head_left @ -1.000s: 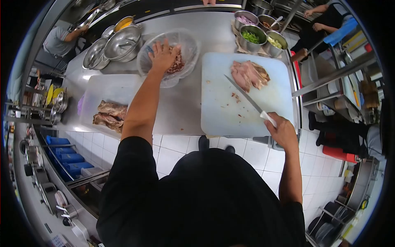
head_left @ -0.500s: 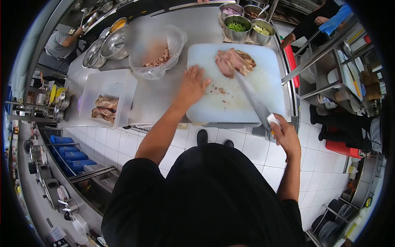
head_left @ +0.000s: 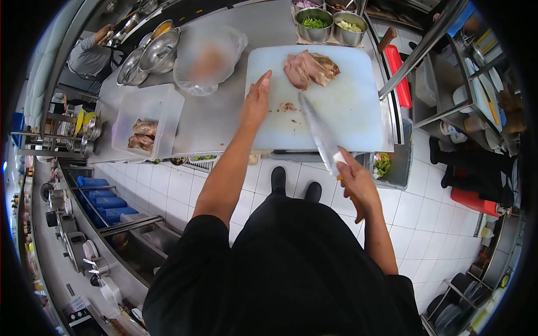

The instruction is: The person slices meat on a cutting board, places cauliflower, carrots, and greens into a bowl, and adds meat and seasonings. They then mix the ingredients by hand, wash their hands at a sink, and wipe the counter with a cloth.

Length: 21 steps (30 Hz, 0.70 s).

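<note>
My right hand (head_left: pixel 358 182) grips a large kitchen knife (head_left: pixel 318 130) by its handle. The blade slants up and left over the white cutting board (head_left: pixel 347 120), its tip near some small meat scraps (head_left: pixel 287 107). At the board's left edge, my left hand (head_left: pixel 256 102) is turned on its side with fingers stretched out, holding nothing. Sliced cooked meat (head_left: pixel 308 70) lies toward the back of the board, apart from both hands. Left of the board stands a clear plastic bag (head_left: pixel 234 47), its contents blurred.
A clear plastic tub (head_left: pixel 175 115) on the left holds meat pieces (head_left: pixel 143 134). Metal bowls (head_left: pixel 159 53) stand behind it. Steel pots of green vegetables (head_left: pixel 314 25) and pale pieces (head_left: pixel 349 28) sit behind the board. A grey bin (head_left: pixel 399 168) is below right. Other people stand nearby.
My left hand has turned from palm-down onto its side. The knife has shifted left, its tip away from the meat and near the scraps, which are gathered closer together. The view has shifted slightly.
</note>
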Tool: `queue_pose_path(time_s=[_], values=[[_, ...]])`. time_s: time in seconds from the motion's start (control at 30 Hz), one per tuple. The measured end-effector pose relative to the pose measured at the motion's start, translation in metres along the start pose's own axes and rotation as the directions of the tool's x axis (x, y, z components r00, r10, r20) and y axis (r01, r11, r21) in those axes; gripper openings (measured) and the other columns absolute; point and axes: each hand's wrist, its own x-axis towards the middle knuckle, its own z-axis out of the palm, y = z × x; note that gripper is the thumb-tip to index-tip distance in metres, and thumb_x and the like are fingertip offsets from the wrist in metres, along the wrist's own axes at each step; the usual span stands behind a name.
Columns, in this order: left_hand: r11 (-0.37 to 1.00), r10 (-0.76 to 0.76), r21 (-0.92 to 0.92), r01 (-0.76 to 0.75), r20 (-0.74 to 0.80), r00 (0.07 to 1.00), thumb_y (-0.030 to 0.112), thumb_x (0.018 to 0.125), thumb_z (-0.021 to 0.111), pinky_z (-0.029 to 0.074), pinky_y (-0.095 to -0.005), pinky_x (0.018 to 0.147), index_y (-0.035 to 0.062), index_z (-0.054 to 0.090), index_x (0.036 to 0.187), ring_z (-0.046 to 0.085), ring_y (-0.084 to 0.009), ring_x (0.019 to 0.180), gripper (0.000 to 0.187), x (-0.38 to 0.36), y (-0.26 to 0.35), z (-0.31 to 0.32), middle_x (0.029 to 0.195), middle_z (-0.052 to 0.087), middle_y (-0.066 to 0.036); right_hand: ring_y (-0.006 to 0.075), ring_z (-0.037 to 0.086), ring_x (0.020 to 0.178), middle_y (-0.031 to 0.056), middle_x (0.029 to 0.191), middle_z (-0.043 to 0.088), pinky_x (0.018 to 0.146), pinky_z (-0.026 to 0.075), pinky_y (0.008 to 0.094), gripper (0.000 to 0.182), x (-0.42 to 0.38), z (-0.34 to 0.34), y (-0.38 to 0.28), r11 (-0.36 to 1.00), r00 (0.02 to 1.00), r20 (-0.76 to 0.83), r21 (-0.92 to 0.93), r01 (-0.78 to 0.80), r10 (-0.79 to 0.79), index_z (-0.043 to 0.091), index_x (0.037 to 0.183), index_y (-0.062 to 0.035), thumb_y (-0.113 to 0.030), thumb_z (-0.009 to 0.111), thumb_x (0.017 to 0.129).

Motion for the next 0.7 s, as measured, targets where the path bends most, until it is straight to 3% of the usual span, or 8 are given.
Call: queue_pose_path(time_s=[0.03,0.13,0.23,0.3,0.4,0.53,0.57,0.7], values=[[0.998,0.015,0.063,-0.013,-0.031,0.999,0.049,0.105,0.034,0.034,-0.0341,0.11,0.0039,0.055,0.136,0.05,-0.0264,0.129,0.059,-0.002,-0.001,0.005,0.129,0.061,-0.017,0.0175,0.053,0.052,0.0118,0.074,0.061,0.052,0.049,0.0323,0.05,0.004,0.005,-0.005,1.0,0.999,0.038,-0.019,-0.001,0.002,0.045,0.147,-0.0174,-0.03,0.048,0.098],[0.993,0.078,-0.072,-0.089,-0.14,0.987,0.05,0.105,0.033,0.033,-0.0342,0.111,0.0022,0.053,0.138,0.05,-0.0267,0.128,0.061,-0.014,-0.001,0.028,0.132,0.059,-0.017,0.0212,0.056,0.047,0.0152,0.074,0.064,0.055,0.051,0.0354,0.05,0.018,0.029,-0.009,0.997,0.995,0.062,-0.033,0.076,-0.074,0.045,0.147,-0.0168,-0.031,0.047,0.098],[0.888,-0.182,-0.45,0.092,-0.16,0.97,0.053,0.104,0.031,0.024,-0.0337,0.117,0.0005,0.043,0.145,0.037,-0.0238,0.14,0.068,-0.021,0.011,0.038,0.151,0.041,-0.017,0.0173,0.055,0.048,0.0132,0.071,0.06,0.05,0.049,0.0333,0.052,0.029,0.052,-0.017,0.993,0.988,0.114,-0.035,0.109,-0.104,0.043,0.147,-0.0136,-0.032,0.048,0.1],[0.846,-0.194,-0.531,0.048,-0.222,0.956,0.055,0.104,0.03,0.021,-0.0352,0.118,-0.0002,0.039,0.147,0.033,-0.025,0.142,0.07,-0.021,0.018,0.034,0.152,0.038,-0.017,0.014,0.053,0.049,0.0099,0.07,0.058,0.047,0.048,0.0305,0.052,0.034,0.062,-0.026,0.992,0.981,0.151,-0.034,0.124,-0.118,0.043,0.147,-0.011,-0.031,0.05,0.1],[0.796,-0.126,-0.595,-0.11,-0.341,0.932,0.056,0.103,0.029,0.017,-0.0379,0.12,-0.0018,0.033,0.148,0.028,-0.027,0.145,0.073,-0.004,0.015,0.018,0.154,0.035,-0.017,0.0194,0.057,0.046,0.0137,0.066,0.06,0.05,0.05,0.0352,0.049,0.042,0.071,-0.04,0.994,0.983,0.154,0.052,0.095,-0.102,0.046,0.144,-0.0091,-0.03,0.048,0.099],[0.684,-0.05,-0.68,-0.265,-0.406,0.912,0.057,0.103,0.029,0.015,-0.0397,0.121,-0.0051,0.03,0.148,0.027,-0.028,0.145,0.077,0.037,0.024,-0.03,0.153,0.035,-0.017,0.018,0.056,0.046,0.0119,0.066,0.059,0.046,0.049,0.0339,0.049,0.061,0.079,-0.087,0.978,0.969,0.127,0.034,0.208,-0.21,0.047,0.143,-0.0093,-0.027,0.049,0.098],[0.675,0.054,-0.65,-0.35,-0.43,0.901,0.058,0.103,0.028,0.015,-0.0393,0.12,-0.0054,0.032,0.147,0.027,-0.0281,0.145,0.077,0.053,0.028,-0.045,0.153,0.035,-0.018,0.0181,0.056,0.046,0.0119,0.067,0.06,0.045,0.049,0.0339,0.049,0.069,0.081,-0.108,0.968,0.96,0.127,0.01,0.25,-0.249,0.047,0.144,-0.009,-0.027,0.049,0.098],[0.915,0.171,-0.315,-0.251,-0.26,0.95,0.059,0.103,0.023,0.015,-0.0396,0.12,-0.0044,0.033,0.147,0.027,-0.0299,0.145,0.077,0.102,0.009,-0.121,0.154,0.035,-0.014,0.0182,0.057,0.047,0.013,0.076,0.063,0.044,0.049,0.0336,0.051,0.127,0.105,-0.17,0.952,0.941,0.147,-0.006,0.307,-0.303,0.045,0.145,-0.0076,-0.027,0.049,0.098]])
